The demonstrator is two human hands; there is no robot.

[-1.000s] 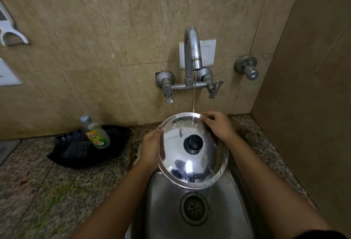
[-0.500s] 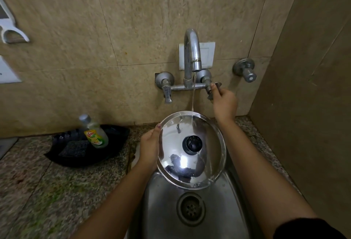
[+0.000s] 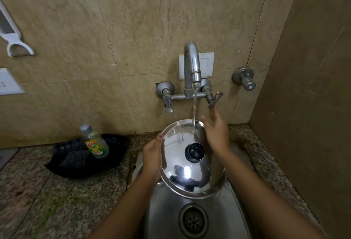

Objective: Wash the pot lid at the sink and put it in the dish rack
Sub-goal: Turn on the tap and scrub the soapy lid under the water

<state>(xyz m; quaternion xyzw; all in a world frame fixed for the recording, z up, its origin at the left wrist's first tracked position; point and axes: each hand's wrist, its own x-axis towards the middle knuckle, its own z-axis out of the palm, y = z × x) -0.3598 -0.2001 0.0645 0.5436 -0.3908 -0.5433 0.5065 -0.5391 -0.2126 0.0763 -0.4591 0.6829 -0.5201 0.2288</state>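
A shiny steel pot lid (image 3: pixel 187 174) with a black knob (image 3: pixel 194 152) is held tilted over the steel sink (image 3: pixel 226 218). My left hand (image 3: pixel 152 158) grips its left rim. Above the lid's upper right edge is my right hand (image 3: pixel 216 134), fingers spread and holding nothing. The wall tap (image 3: pixel 192 67) runs a stronger stream of water (image 3: pixel 194 109) onto the top of the lid. No dish rack is in view.
A green dish-soap bottle (image 3: pixel 96 142) stands in a black tray (image 3: pixel 112 160) with a scrub pad on the granite counter at left. The tap's right lever (image 3: pixel 215 99) sits just above my right hand. A side wall closes off the right.
My right hand has left the tap's right lever and dropped back toward the lid. The water stream is thicker now. My left hand keeps its hold on the lid.
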